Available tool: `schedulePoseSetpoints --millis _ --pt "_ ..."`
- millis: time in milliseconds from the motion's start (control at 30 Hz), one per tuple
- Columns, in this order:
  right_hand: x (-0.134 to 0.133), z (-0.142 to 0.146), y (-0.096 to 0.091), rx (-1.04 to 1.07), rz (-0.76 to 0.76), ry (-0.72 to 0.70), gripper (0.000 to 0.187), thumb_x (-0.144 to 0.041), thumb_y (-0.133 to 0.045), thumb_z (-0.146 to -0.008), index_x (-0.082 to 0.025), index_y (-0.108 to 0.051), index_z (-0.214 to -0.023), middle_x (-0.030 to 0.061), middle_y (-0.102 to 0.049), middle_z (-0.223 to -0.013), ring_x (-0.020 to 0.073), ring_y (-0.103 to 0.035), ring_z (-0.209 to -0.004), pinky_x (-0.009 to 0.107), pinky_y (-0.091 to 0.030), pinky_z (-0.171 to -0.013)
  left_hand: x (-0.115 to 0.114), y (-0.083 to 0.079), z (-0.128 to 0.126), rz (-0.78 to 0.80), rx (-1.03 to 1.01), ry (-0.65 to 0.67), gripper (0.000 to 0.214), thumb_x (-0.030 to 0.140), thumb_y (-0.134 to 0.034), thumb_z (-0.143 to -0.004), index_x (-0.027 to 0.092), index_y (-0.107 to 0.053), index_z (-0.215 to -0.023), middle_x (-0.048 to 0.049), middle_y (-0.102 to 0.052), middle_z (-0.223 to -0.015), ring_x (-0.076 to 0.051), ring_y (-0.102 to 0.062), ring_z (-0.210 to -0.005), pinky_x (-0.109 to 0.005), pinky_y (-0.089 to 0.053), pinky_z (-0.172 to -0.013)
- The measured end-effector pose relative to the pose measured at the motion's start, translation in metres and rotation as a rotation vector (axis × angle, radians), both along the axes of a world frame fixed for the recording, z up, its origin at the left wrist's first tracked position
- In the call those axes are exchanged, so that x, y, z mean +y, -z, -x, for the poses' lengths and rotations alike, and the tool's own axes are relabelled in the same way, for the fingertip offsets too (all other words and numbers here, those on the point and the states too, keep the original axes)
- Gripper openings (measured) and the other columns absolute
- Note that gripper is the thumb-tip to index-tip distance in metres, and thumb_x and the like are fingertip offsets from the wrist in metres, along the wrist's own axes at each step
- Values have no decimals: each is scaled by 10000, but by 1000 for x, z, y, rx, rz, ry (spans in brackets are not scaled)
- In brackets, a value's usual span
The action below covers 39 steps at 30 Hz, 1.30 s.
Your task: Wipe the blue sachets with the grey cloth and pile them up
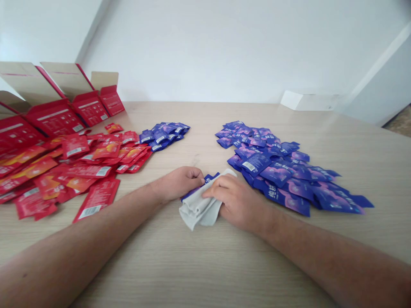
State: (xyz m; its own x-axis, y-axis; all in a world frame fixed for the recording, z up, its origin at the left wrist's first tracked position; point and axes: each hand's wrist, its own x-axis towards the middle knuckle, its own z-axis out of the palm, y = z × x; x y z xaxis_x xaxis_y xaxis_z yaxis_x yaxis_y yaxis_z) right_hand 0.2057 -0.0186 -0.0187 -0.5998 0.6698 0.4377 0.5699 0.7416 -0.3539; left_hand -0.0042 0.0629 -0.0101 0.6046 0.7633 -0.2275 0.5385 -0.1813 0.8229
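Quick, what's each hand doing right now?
Left hand: closed, pinching a blue foil sachet.
Right hand: closed on a folded pale grey cloth.

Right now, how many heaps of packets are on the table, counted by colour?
Red heap: 1
Blue heaps, a small blue heap and a big blue heap: 2
Total: 3
One loose blue packet lies apart, pinched by the left hand, while the right hand holds a grey cloth against it.
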Motion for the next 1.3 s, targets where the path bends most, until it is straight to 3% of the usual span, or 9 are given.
schedulePoseSetpoints --millis 100,267,467,667,867,1067,1233,1300 --pt "2 -2 0 19 7 58 351 -30 -605 -837 -190 -697 -1135 79 -661 -1067 229 -575 -1020 384 -459 -936 -2 -1 0 35 20 -11 278 463 -521 -877 194 -584 -845 58 -487 -579 -91 -423 -444 -200 -304 -401" --pt "-4 3 1 -21 -9 -131 288 -74 -628 -850 -200 -709 -1096 65 -669 -1033 215 -576 -1000 350 -471 -904 0 -1 -1 -52 -22 12 277 443 -590 -846 173 -599 -781 46 -521 -636 -76 -438 -518 -190 -349 -474" --pt "2 -2 0 17 13 74 332 -45 -612 -847 -188 -698 -1133 83 -659 -1066 228 -576 -1031 383 -459 -945 -1 1 -1 49 7 -24 295 477 -529 -874 189 -592 -860 58 -487 -568 -89 -416 -430 -198 -294 -390" --pt "-5 3 -1 -21 -8 -124 284 -64 -620 -847 -185 -713 -1086 71 -668 -1037 219 -574 -1003 352 -474 -907 2 1 0 -68 -15 21 268 437 -583 -852 175 -604 -797 47 -523 -632 -78 -443 -518 -191 -354 -475" --pt "2 -2 -1 19 5 62 333 -29 -610 -838 -184 -700 -1120 79 -665 -1060 224 -579 -1019 380 -458 -942 -1 2 0 32 9 -14 284 473 -524 -881 197 -587 -856 59 -492 -580 -90 -415 -438 -202 -291 -388" --pt "-4 1 -3 -36 -4 -110 310 -43 -617 -831 -181 -711 -1093 73 -666 -1038 219 -576 -1010 350 -463 -917 0 -1 -1 -41 -34 20 270 441 -589 -847 178 -595 -786 49 -523 -636 -76 -440 -520 -192 -348 -477" --pt "0 -2 -2 15 3 42 329 -49 -608 -852 -189 -701 -1134 76 -662 -1039 221 -577 -1019 377 -453 -940 -2 -1 -1 35 7 -17 290 482 -539 -865 197 -583 -835 58 -499 -592 -90 -426 -459 -201 -300 -410" --pt "0 -2 -2 15 2 17 324 -47 -608 -845 -193 -705 -1118 73 -664 -1038 220 -577 -1006 373 -460 -925 -1 -2 -1 15 0 -10 285 472 -550 -860 192 -590 -827 56 -505 -600 -87 -423 -470 -201 -307 -422"
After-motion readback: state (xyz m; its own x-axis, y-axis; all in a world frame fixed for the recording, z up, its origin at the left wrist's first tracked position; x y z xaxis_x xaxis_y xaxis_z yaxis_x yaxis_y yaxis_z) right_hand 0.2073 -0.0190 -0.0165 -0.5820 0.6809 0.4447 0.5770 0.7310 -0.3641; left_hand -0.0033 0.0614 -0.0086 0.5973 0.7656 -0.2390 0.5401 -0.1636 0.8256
